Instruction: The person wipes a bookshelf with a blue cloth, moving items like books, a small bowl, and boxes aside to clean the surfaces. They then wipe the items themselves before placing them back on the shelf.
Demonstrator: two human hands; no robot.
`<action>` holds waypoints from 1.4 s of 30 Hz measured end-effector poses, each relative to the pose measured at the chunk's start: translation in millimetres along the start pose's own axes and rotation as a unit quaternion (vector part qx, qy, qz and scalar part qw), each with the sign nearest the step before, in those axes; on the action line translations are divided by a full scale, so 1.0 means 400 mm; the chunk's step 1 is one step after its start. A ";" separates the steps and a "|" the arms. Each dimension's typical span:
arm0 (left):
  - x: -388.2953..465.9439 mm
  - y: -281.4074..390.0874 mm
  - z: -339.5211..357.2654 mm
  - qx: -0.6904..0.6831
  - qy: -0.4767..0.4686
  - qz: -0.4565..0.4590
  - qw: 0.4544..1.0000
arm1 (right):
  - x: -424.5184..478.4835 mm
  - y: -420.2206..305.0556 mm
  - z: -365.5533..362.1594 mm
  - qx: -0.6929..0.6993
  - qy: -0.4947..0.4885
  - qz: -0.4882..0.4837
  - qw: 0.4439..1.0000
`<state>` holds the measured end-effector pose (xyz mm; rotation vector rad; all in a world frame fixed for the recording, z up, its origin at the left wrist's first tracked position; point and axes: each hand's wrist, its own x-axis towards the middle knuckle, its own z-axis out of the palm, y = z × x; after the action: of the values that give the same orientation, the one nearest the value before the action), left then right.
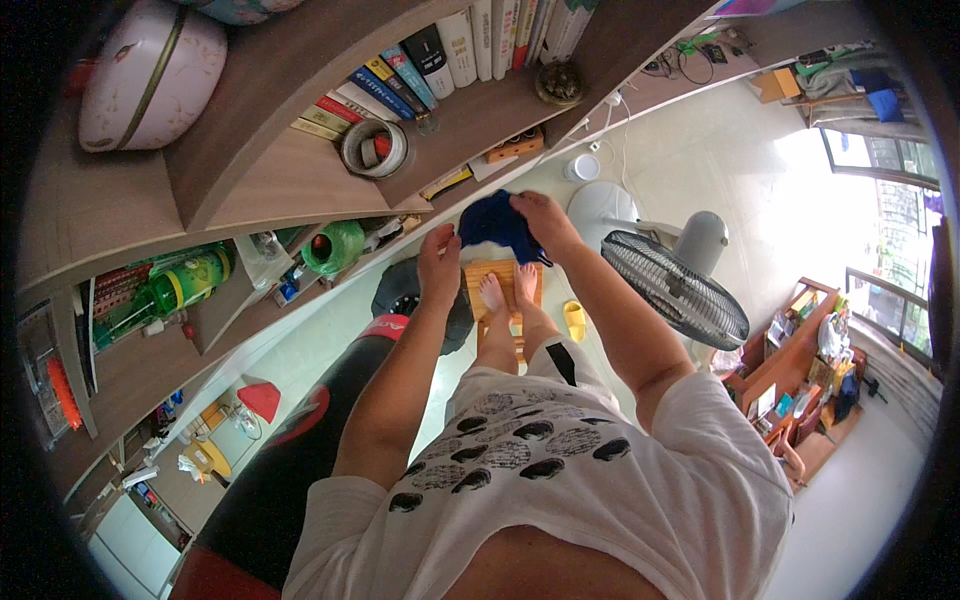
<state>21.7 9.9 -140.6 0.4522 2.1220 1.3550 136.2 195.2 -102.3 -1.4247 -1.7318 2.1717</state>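
Observation:
A dark blue cloth is stretched between my two hands, above a slatted wooden stool on which my bare feet stand. My right hand grips the cloth's upper right part, and a thin dark loop hangs below it. At the left edge of the cloth, my left hand pinches it between thumb and fingers. Beside my hands runs a wooden shelf unit holding a row of books, a round tin and a green plastic bottle.
A grey pedestal fan stands close to my right arm. A black and red punching bag rises by my left arm. Yellow slippers and a white bucket are on the floor. A pink patterned case sits on an upper shelf.

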 end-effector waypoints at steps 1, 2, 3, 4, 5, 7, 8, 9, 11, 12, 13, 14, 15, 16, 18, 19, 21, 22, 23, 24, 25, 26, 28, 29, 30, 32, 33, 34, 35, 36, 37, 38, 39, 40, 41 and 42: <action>0.006 0.001 -0.005 -0.011 -0.006 -0.003 1.000 | 0.012 -0.025 0.004 0.050 0.026 -0.049 0.997; 0.010 0.001 -0.012 -0.022 -0.011 -0.006 1.000 | 0.031 -0.049 0.012 0.101 0.052 -0.097 0.989; 0.013 -0.005 -0.014 -0.039 -0.016 -0.012 0.999 | 0.045 -0.072 0.021 0.149 0.078 -0.146 0.975; 0.010 -0.014 -0.027 -0.052 -0.018 -0.018 0.998 | 0.044 -0.107 0.039 0.071 0.112 -0.183 0.974; 0.004 -0.024 -0.040 -0.066 -0.019 -0.024 0.997 | 0.046 -0.135 0.058 -0.007 0.144 -0.218 0.965; -0.001 -0.007 -0.038 -0.054 -0.035 -0.031 0.997 | 0.111 -0.127 0.059 -0.283 0.182 -0.395 0.855; -0.005 -0.003 -0.034 -0.054 -0.044 -0.027 0.997 | 0.134 -0.107 0.075 -0.389 0.195 -0.389 0.812; -0.017 -0.009 -0.042 -0.051 -0.049 -0.028 0.997 | 0.140 -0.105 0.100 -0.488 0.198 -0.377 0.762; -0.035 -0.019 -0.055 -0.037 -0.051 -0.045 0.997 | 0.174 -0.121 0.104 -0.524 0.172 -0.343 0.760; -0.046 -0.030 -0.063 -0.024 -0.053 -0.053 0.997 | 0.191 -0.135 0.105 -0.541 0.157 -0.326 0.759; -0.057 -0.039 -0.064 -0.011 -0.057 -0.062 0.996 | 0.218 -0.158 0.105 -0.548 0.162 -0.298 0.765; -0.063 -0.047 -0.063 -0.028 -0.055 -0.055 0.997 | 0.247 -0.186 0.104 -0.538 0.182 -0.285 0.772; -0.069 -0.047 -0.055 -0.027 -0.060 -0.066 0.996 | 0.272 -0.207 0.094 -0.530 0.205 -0.269 0.778; -0.068 -0.038 -0.048 -0.028 -0.064 -0.071 0.995 | 0.292 -0.209 0.091 -0.522 0.268 -0.299 0.753; -0.073 -0.050 -0.042 -0.050 -0.059 -0.064 0.995 | 0.283 -0.190 0.086 -0.575 0.238 -0.276 0.732; -0.076 -0.060 -0.045 -0.055 -0.060 -0.073 0.994 | 0.270 -0.182 0.090 -0.602 0.221 -0.267 0.720; -0.090 -0.085 -0.057 -0.067 -0.060 -0.089 0.992 | 0.189 -0.120 0.119 -0.615 0.159 -0.271 0.723; -0.093 -0.114 -0.070 -0.066 -0.060 -0.095 0.992 | 0.152 -0.105 0.134 -0.600 0.146 -0.297 0.728; -0.099 -0.142 -0.076 -0.049 -0.063 -0.092 0.993 | 0.147 -0.110 0.133 -0.593 0.142 -0.299 0.734; -0.103 -0.167 -0.080 -0.032 -0.067 -0.088 0.993 | 0.148 -0.116 0.127 -0.587 0.139 -0.300 0.739; -0.088 -0.164 -0.075 -0.018 -0.073 -0.075 0.994 | 0.163 -0.132 0.112 -0.581 0.143 -0.305 0.741; -0.094 -0.163 -0.070 -0.017 -0.080 -0.079 0.994 | 0.178 -0.147 0.109 -0.573 0.162 -0.312 0.741; -0.093 -0.129 -0.056 -0.006 -0.097 -0.074 0.993 | 0.211 -0.197 0.094 -0.567 0.187 -0.264 0.757; -0.085 -0.112 -0.052 0.005 -0.110 -0.065 0.992 | 0.222 -0.216 0.090 -0.562 0.197 -0.239 0.767; -0.073 -0.092 -0.044 0.009 -0.117 -0.057 0.991 | 0.234 -0.220 0.082 -0.536 0.250 -0.277 0.758; -0.072 -0.103 -0.050 -0.002 -0.099 -0.052 0.994 | 0.218 -0.222 0.101 -0.539 0.236 -0.300 0.751; -0.073 -0.094 -0.044 0.003 -0.104 -0.055 0.993 | 0.208 -0.210 0.095 -0.549 0.231 -0.307 0.742; -0.082 -0.083 -0.035 0.005 -0.109 -0.061 0.992 | 0.198 -0.182 0.090 -0.541 0.216 -0.336 0.740; -0.085 -0.070 -0.025 0.006 -0.113 -0.067 0.991 | 0.186 -0.156 0.087 -0.533 0.201 -0.366 0.736; -0.090 -0.067 -0.022 0.000 -0.114 -0.069 0.991 | 0.166 -0.136 0.094 -0.520 0.194 -0.385 0.737; -0.096 -0.067 -0.023 -0.006 -0.113 -0.072 0.991 | 0.150 -0.113 0.097 -0.498 0.167 -0.392 0.755; -0.099 -0.066 -0.021 -0.014 -0.111 -0.075 0.991 | 0.137 -0.094 0.092 -0.446 0.138 -0.382 0.797; -0.093 -0.077 -0.022 -0.006 -0.115 -0.056 0.992 | 0.132 -0.072 0.093 -0.391 0.104 -0.374 0.835; -0.080 -0.097 -0.026 0.002 -0.113 -0.037 0.993 | 0.129 -0.045 0.093 -0.333 0.099 -0.359 0.866; -0.085 -0.110 -0.030 0.010 -0.111 -0.024 0.994 | 0.122 -0.020 0.086 -0.276 0.088 -0.337 0.896; -0.093 -0.049 0.003 -0.027 -0.123 -0.063 0.990 | 0.112 0.006 0.051 -0.221 0.090 -0.297 0.924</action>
<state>52.0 -18.4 -147.9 0.4320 1.8759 1.2149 98.0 201.8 -132.6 -0.9171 -2.2836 1.3563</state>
